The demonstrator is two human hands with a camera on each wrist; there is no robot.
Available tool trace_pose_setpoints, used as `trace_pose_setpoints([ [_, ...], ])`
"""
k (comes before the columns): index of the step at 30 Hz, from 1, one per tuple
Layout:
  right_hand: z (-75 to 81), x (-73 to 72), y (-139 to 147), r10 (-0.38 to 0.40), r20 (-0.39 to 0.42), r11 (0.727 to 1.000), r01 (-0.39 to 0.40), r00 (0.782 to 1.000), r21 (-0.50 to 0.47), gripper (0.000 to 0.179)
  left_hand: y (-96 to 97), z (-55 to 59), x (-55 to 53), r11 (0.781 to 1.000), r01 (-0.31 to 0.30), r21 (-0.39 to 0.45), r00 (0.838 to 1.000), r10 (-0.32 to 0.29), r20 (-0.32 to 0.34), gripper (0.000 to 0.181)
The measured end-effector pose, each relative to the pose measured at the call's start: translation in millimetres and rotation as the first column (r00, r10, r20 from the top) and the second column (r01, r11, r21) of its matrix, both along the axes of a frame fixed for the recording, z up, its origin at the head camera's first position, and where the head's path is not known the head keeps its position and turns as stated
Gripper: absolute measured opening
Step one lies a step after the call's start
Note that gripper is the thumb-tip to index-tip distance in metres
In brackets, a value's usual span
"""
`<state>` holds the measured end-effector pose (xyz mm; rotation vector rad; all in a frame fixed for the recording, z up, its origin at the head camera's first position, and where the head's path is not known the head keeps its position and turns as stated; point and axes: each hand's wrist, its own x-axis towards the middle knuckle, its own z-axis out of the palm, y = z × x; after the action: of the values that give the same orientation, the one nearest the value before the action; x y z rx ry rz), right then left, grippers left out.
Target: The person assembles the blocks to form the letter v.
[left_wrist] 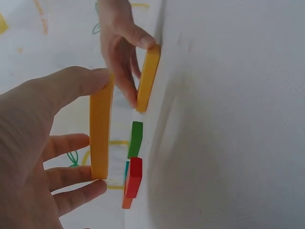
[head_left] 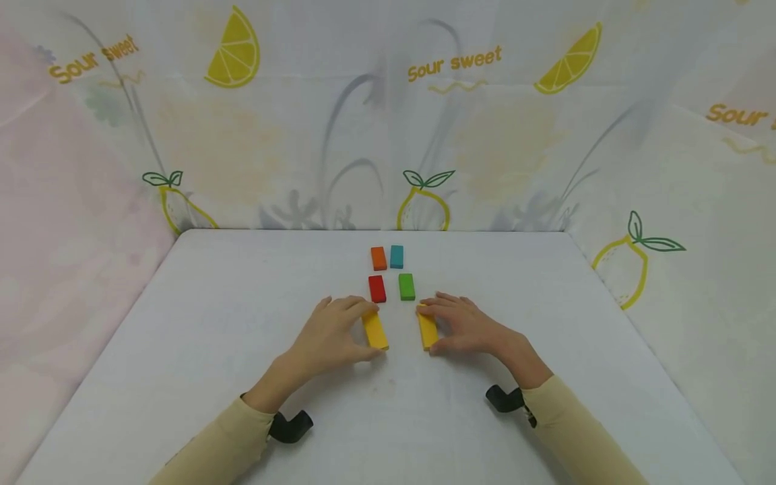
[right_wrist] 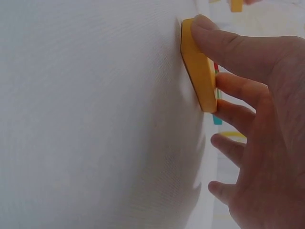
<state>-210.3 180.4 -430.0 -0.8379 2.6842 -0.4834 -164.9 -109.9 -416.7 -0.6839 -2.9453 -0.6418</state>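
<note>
My left hand [head_left: 330, 337] pinches a yellow block [head_left: 375, 331] lengthwise between thumb and fingertips. In the left wrist view this block [left_wrist: 100, 131] appears raised off the table. My right hand [head_left: 465, 327] grips a second yellow block [head_left: 428, 331] by its two ends, and in the right wrist view that block [right_wrist: 199, 71] lies against the white surface. Just beyond the hands lie a red block [head_left: 377, 289] and a green block [head_left: 407, 287], apart from each other. Farther back, an orange block [head_left: 378, 259] sits beside a blue block [head_left: 397, 256].
A white table [head_left: 242, 283] bears all the blocks. Behind it stands a pale cloth backdrop [head_left: 291, 135] printed with lemons and lettering, which also covers the sides. Black curved pieces [head_left: 292, 427] stick out at both sleeve cuffs.
</note>
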Motion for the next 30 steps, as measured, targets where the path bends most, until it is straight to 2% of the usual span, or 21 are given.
trace_pose_setpoints([
  [4,-0.2,0.1,0.6,0.006,-0.006,1.0,-0.006,1.0,-0.019,0.07,4.4,-0.4,3.6,1.0,-0.001,-0.001,1.0,0.001,0.008,0.068],
  [12,1.8,0.3,-1.0,0.015,0.002,0.999,-0.015,1.0,-0.029,0.069,12.9,-6.1,9.5,0.996,-0.05,-0.075,0.999,0.05,-0.006,0.066],
  [22,0.7,-0.5,1.1,0.029,-0.008,0.999,-0.029,1.0,-0.029,0.069,22.1,-12.4,9.2,0.991,-0.068,-0.117,0.997,0.073,0.035,0.056],
  [30,-0.3,-0.1,1.2,0.016,0.023,0.999,-0.015,1.0,-0.048,0.069,26.5,-19.4,10.3,0.984,-0.078,-0.159,0.997,0.08,0.009,0.055],
])
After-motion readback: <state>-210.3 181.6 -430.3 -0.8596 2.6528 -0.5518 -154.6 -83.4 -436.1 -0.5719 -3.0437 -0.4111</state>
